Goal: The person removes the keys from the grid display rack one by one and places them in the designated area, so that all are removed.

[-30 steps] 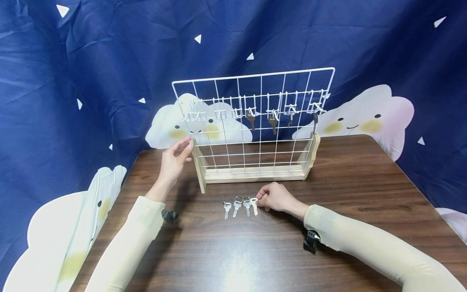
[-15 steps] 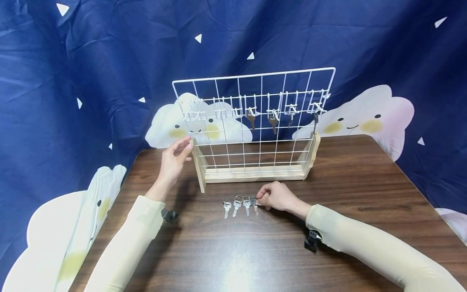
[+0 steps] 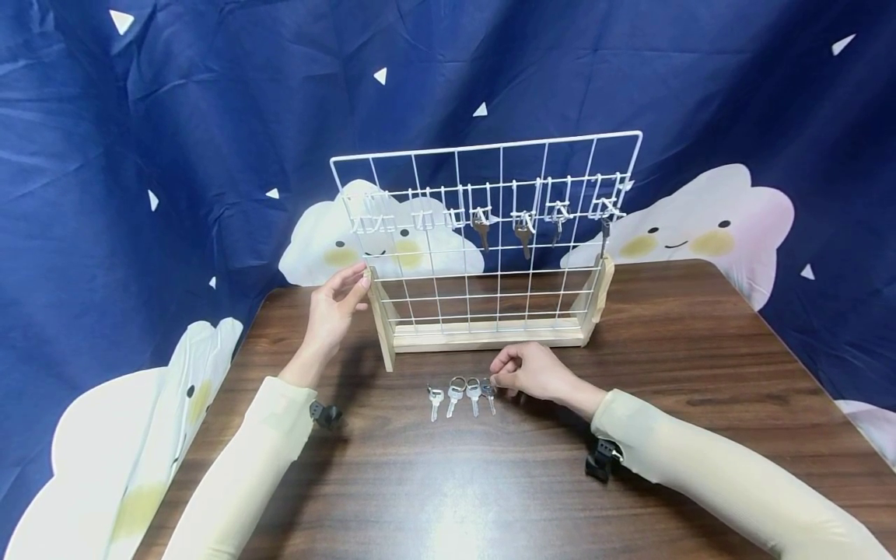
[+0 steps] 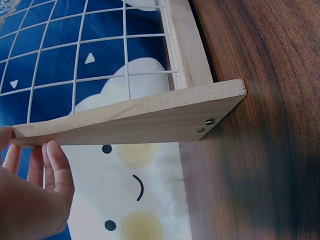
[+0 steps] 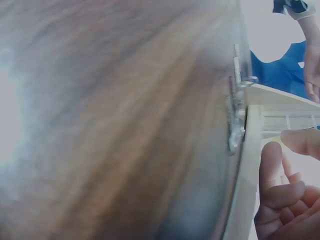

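My left hand [image 3: 330,309] grips the top of the rack's wooden side panel [image 4: 125,122], thumb on one side and fingers on the other. The white wire grid rack [image 3: 483,271] stands upright on its wooden base. A row of several silver keys [image 3: 454,398] with rings lies on the table before it. Close beside the row's rightmost key [image 3: 489,403] is my right hand [image 3: 535,374]. Its thumb and forefinger are loosely bent in the right wrist view, nothing visible between them, apart from the keys [image 5: 236,115]. Several keys [image 3: 523,233] hang from the rack's right-hand hooks.
White hooks [image 3: 423,218] on the left half of the grid carry no keys. The brown wood-grain table [image 3: 378,482] extends around the rack. Behind it hangs a blue curtain [image 3: 560,78] with cloud prints.
The rightmost key has gone from tilted and bright at my right fingertips to lying in the row. My right hand has drawn slightly up from it. My left hand has stayed put.
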`<state>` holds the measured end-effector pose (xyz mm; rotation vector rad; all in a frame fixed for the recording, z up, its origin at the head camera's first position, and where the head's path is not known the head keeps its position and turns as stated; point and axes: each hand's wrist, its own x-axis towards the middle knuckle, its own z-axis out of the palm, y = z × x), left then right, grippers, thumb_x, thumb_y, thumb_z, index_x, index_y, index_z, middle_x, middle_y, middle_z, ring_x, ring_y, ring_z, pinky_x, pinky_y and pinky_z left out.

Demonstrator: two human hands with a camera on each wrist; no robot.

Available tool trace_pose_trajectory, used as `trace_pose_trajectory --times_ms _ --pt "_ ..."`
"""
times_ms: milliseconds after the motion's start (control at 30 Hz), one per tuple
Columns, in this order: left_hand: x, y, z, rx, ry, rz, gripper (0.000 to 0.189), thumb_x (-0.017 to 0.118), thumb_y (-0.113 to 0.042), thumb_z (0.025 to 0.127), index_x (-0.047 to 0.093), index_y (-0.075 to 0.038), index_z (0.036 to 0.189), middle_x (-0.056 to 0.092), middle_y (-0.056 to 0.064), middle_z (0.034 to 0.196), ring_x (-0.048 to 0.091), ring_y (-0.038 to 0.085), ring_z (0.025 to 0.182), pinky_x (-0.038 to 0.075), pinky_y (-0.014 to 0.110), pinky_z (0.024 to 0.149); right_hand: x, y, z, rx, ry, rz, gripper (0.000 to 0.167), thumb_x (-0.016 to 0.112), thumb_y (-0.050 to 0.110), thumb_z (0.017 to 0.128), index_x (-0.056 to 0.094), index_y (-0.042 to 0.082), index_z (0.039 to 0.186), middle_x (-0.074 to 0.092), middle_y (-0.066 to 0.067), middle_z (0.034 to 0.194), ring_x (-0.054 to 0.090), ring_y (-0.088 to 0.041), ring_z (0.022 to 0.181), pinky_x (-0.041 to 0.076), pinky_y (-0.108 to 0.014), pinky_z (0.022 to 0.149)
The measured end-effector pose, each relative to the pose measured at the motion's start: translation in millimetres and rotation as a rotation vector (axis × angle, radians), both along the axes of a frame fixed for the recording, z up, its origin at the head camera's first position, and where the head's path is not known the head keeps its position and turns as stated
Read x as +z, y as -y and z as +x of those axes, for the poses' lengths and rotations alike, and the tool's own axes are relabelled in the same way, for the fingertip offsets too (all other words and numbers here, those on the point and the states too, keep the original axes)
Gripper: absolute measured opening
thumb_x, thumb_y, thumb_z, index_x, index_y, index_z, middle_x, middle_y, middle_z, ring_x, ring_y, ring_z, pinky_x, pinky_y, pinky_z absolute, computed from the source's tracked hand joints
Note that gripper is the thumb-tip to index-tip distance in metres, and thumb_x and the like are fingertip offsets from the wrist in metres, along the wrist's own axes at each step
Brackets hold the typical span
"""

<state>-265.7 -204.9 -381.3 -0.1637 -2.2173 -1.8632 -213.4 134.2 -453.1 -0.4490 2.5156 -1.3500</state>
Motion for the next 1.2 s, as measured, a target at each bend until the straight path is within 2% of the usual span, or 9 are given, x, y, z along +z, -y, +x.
trace_pose_trajectory --times_ms 100,233,433,533,667,833,1000,1133,1200 --pt "-9.6 3.6 -7.3 0.005 -0.015 -0.003 0.044 0.068 -0.028 0.096 0.062 -0.009 0.135 0.063 0.018 0.136 0.066 0.005 0.104 0.063 0.043 0.088 7.0 0.5 -0.5 -0.006 -0.002 -0.018 0.010 0.076 0.015 0.085 0.073 0.009 0.092 0.072 -0.007 0.074 0.069 -0.025 0.059 0.060 -0.037 0.053" --pt "-9.7 3.5 -7.0 0.009 -0.012 -0.002 0.043 0.068 -0.027 0.096 0.061 -0.009 0.135 0.062 0.018 0.136 0.066 0.006 0.105 0.063 0.042 0.089 18.6 0.7 -1.6 -0.011 -0.046 -0.024 0.013 0.077 0.017 0.086 0.074 0.008 0.095 0.074 -0.008 0.078 0.069 -0.021 0.059 0.057 -0.026 0.060" --pt "-9.6 3.7 -6.3 0.009 -0.016 0.000 0.043 0.068 -0.027 0.096 0.062 -0.008 0.135 0.063 0.019 0.136 0.066 0.005 0.103 0.064 0.038 0.087 36.6 1.6 -3.1 -0.019 -0.080 -0.088 0.015 0.076 0.017 0.087 0.073 0.007 0.098 0.074 -0.020 0.087 0.071 -0.030 0.064 0.063 -0.042 0.064" --pt "-9.5 3.3 -6.3 0.008 -0.015 -0.005 0.044 0.068 -0.028 0.096 0.061 -0.008 0.135 0.063 0.019 0.136 0.067 0.005 0.103 0.063 0.039 0.088 45.1 2.5 -4.2 -0.022 -0.121 -0.096 0.017 0.075 0.017 0.088 0.072 0.006 0.099 0.075 -0.018 0.087 0.072 -0.031 0.065 0.062 -0.035 0.061" --pt "-10.3 3.5 -7.5 0.008 -0.013 -0.004 0.045 0.068 -0.029 0.096 0.061 -0.008 0.135 0.063 0.018 0.135 0.067 0.005 0.104 0.063 0.043 0.089 55.2 3.7 -6.9 -0.033 -0.170 -0.106 0.018 0.075 0.018 0.089 0.072 0.005 0.101 0.075 -0.012 0.085 0.072 -0.025 0.064 0.058 -0.025 0.058" --pt "-11.4 4.2 -8.2 0.005 -0.013 0.000 0.046 0.068 -0.027 0.096 0.060 -0.006 0.136 0.062 0.019 0.136 0.066 0.005 0.104 0.063 0.039 0.088 68.8 4.5 -10.8 -0.069 -0.215 -0.127 0.017 0.075 0.020 0.089 0.073 0.008 0.102 0.076 -0.007 0.085 0.070 -0.015 0.064 0.060 -0.030 0.057" --pt "-11.1 4.3 -7.9 0.008 -0.015 0.004 0.044 0.068 -0.028 0.096 0.062 -0.008 0.134 0.063 0.019 0.136 0.066 0.006 0.104 0.064 0.039 0.087 84.3 6.4 -14.9 -0.105 -0.259 -0.174 0.018 0.075 0.020 0.089 0.073 0.010 0.104 0.076 -0.010 0.089 0.071 -0.020 0.065 0.056 -0.026 0.054" --pt "-10.3 4.2 -7.3 0.009 -0.013 -0.001 0.045 0.068 -0.029 0.096 0.062 -0.009 0.135 0.063 0.019 0.136 0.066 0.006 0.105 0.062 0.044 0.089 96.4 9.3 -18.2 -0.133 -0.290 -0.233 0.024 0.075 0.020 0.090 0.071 0.004 0.108 0.076 -0.014 0.093 0.073 -0.025 0.069 0.059 -0.023 0.060" --pt "-10.1 4.2 -7.2 0.009 -0.014 0.001 0.045 0.068 -0.029 0.096 0.062 -0.008 0.135 0.063 0.018 0.136 0.066 0.006 0.104 0.062 0.045 0.090 102.5 11.2 -19.5 -0.152 -0.303 -0.273 0.025 0.075 0.020 0.090 0.071 0.004 0.108 0.076 -0.014 0.094 0.074 -0.024 0.069 0.062 -0.024 0.063"
